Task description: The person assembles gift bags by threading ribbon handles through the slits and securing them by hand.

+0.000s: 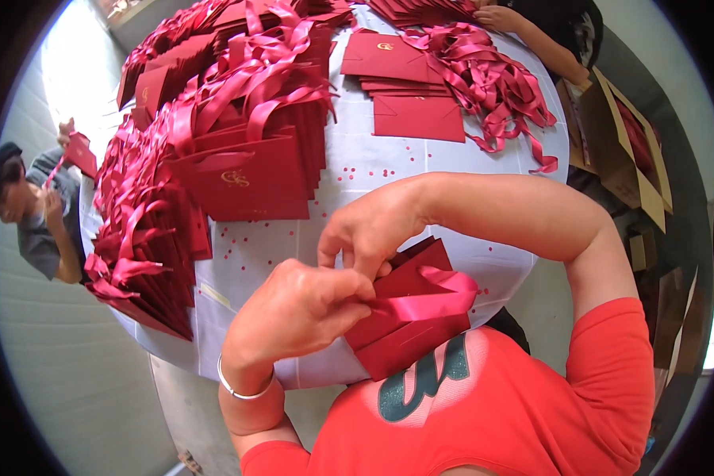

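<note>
In front of my chest a small red paper gift bag (404,349) lies tilted at the table's near edge. A glossy pink ribbon (432,306) loops across it from the right side to my left hand. My left hand (297,305), with a silver bangle at its wrist, is closed with fingertips pinched at the ribbon's left end. Arching over from the far side, my right hand (377,226) has its fingers bent down at the bag's upper left edge, close against the left fingertips. What the right fingertips pinch is hidden.
Red bags with ribbon handles (250,170) crowd the left of the white-covered table (349,210). Flat red bags (420,115) and a ribbon heap (492,75) lie far right. Red dots (385,172) are scattered about. An open carton (623,147) stands right. Two other people work nearby.
</note>
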The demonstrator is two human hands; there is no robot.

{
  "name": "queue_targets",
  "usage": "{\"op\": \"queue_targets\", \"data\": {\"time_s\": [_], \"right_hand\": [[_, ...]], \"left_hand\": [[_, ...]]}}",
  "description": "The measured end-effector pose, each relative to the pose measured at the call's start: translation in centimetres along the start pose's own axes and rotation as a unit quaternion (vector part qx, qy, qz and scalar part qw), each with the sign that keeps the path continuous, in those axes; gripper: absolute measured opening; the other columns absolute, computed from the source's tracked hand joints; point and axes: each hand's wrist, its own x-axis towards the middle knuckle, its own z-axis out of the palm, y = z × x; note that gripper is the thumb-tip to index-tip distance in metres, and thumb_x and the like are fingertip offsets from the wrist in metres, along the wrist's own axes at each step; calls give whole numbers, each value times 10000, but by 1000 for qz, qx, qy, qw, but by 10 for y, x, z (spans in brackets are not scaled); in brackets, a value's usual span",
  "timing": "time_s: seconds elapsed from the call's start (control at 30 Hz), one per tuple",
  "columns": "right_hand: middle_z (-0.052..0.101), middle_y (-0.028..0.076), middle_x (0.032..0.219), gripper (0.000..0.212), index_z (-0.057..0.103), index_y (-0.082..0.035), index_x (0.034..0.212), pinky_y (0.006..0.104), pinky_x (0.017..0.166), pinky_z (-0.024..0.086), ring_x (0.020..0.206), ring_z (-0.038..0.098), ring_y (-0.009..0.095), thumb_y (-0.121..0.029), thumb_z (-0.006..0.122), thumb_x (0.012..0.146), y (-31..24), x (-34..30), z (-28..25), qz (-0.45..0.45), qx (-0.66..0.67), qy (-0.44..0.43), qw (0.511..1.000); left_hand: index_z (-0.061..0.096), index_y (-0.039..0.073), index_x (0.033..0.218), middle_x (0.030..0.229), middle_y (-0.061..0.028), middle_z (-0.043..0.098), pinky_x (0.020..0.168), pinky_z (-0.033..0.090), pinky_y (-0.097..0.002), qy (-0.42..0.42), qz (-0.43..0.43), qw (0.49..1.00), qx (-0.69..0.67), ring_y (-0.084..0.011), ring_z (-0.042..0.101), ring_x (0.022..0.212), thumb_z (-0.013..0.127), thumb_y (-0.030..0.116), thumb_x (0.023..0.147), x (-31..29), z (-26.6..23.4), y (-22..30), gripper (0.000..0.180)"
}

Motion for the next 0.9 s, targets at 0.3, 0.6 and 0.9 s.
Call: {"op": "queue_targets", "data": {"time_s": [0.3, 0.6, 0.9], "right_hand": [[658, 29, 753, 446, 604, 44, 1071, 253, 520, 417, 621, 567, 109, -49, 763, 665, 15, 3, 13, 9, 103, 125, 987], [714, 118, 839, 335, 562, 62, 1057, 314, 632, 542, 716, 671, 164, -11, 733, 777, 24, -8, -7, -73, 43, 381, 921], [690, 112, 786, 226, 694, 22, 965, 330, 668, 518, 728, 648, 164, -194, 686, 898, 71, -66, 28, -53, -124, 439, 888]], "left_hand": [[730, 54, 852, 669, -103, 666, 527, 509, -303, 29, 48, 996, 66, -231, 655, 555, 765, 1, 697, 0, 5, -6, 167], [707, 25, 815, 650, -103, 651, 508, 487, -284, 27, 25, 999, 7, -196, 642, 540, 762, -23, 682, 3, 3, 5, 151], [589, 36, 883, 717, -140, 668, 632, 505, -422, -31, -106, 991, 70, -366, 649, 701, 697, 69, 732, 10, 0, 3, 188]]}}
